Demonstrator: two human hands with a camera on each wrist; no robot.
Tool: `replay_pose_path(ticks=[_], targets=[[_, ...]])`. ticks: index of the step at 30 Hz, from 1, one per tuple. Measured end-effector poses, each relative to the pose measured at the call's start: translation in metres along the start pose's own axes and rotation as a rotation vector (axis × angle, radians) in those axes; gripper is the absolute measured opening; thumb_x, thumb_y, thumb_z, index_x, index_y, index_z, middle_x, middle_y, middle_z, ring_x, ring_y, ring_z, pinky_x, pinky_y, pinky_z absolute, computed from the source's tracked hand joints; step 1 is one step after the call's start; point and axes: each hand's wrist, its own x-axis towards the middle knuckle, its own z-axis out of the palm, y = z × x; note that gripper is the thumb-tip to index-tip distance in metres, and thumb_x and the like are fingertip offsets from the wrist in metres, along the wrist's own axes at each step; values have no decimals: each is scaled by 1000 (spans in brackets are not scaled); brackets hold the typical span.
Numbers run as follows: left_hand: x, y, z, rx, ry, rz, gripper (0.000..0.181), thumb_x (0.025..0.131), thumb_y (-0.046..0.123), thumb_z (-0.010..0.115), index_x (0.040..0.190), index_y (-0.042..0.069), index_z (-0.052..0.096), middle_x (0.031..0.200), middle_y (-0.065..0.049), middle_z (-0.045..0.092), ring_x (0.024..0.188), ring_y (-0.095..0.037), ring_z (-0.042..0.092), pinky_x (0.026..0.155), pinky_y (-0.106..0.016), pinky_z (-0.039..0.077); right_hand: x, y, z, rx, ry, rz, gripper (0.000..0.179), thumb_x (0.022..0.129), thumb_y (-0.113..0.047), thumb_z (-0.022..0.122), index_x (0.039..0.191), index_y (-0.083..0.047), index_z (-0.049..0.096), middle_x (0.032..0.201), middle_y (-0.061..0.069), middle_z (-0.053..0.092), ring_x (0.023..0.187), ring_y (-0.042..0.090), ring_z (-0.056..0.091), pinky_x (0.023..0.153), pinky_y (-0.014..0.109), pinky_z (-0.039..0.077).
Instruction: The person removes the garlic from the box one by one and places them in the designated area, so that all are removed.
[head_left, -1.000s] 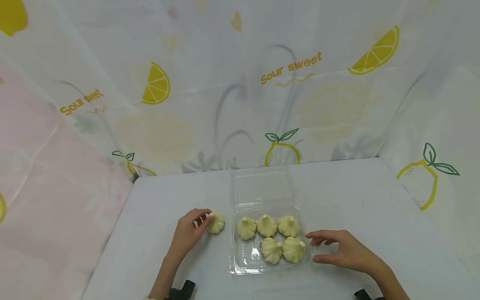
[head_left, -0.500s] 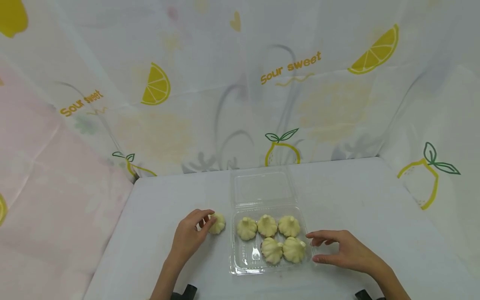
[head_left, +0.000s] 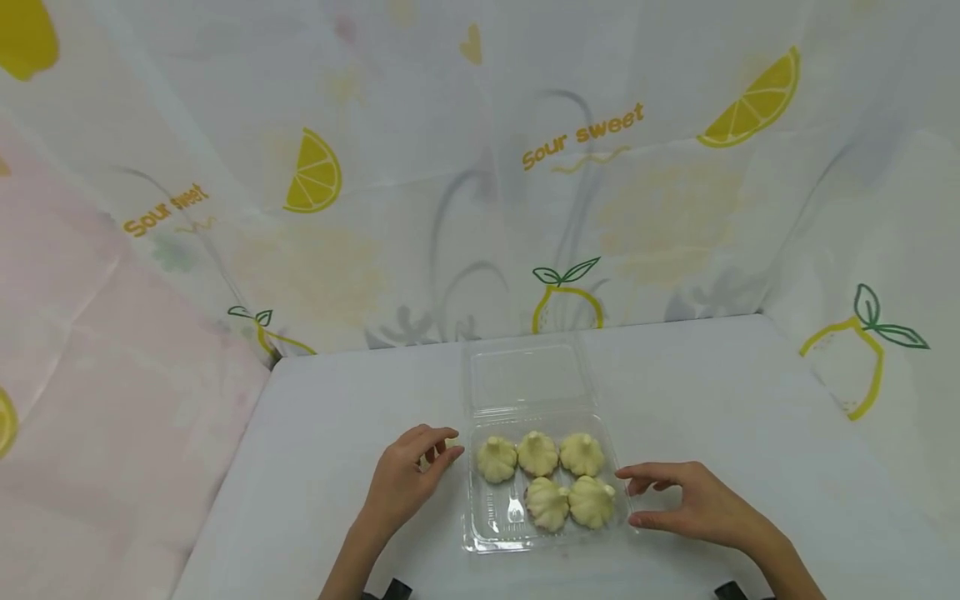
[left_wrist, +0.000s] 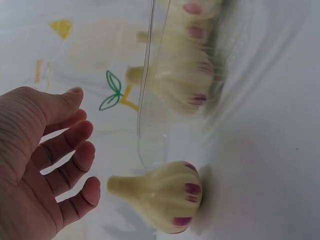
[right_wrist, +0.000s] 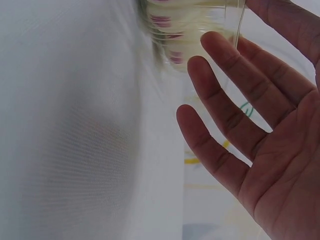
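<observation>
A clear plastic clamshell box (head_left: 489, 510) lies unfolded on the white table. Inside its base sit several garlic bulbs (head_left: 548, 503), pale with purple streaks, leaving a gap at the front left. My left hand (head_left: 408, 477) hovers left of the box, fingers loosely bent, holding nothing. Another garlic bulb (left_wrist: 162, 197) stands on the table outside the box wall, below that hand and apart from its fingertips; the hand hides it in the head view. My right hand (head_left: 690, 504) is at the box's right side with relaxed fingers; whether it touches the wall I cannot tell.
The box's transparent lid (head_left: 528, 375) is folded back flat toward the rear of the table (head_left: 360, 387). Behind the table hangs a lemon-patterned cloth (head_left: 420, 225), with a pinkish cloth (head_left: 112, 392) at the left.
My left hand has let go of the loose garlic bulb and shifted right, toward the box. That bulb is now out of sight in the head view. The right hand has barely moved.
</observation>
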Motion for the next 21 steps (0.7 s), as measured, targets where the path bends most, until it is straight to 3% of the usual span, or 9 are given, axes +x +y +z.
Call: replay_pose_path(ticks=[4, 11, 21], targets=[[-1, 6, 7, -18, -17, 44, 25, 79, 11, 84, 101, 15, 73, 79, 15, 57, 67, -7, 54, 56, -18, 44, 1, -1, -1, -10, 2, -6, 48, 81, -20, 83, 125, -12, 66, 98, -6, 70, 86, 12, 66, 75, 35, 55], [-1, 14, 22, -42, -35, 166, 25, 79, 14, 84, 101, 9, 73, 79, 12, 58, 67, -9, 56, 61, -14, 43, 0, 2, -1, -16, 3, -14, 49, 80, -22, 84, 125, -12, 67, 99, -6, 71, 86, 11, 66, 74, 34, 55], [5, 26, 35, -50, -93, 221, 24, 80, 18, 83, 100, 9, 74, 80, 9, 60, 72, -6, 54, 64, -11, 42, 1, 5, -1, -31, 4, -27, 49, 80, -24, 84, 124, -11, 67, 98, -8, 70, 85, 10, 66, 74, 32, 55]])
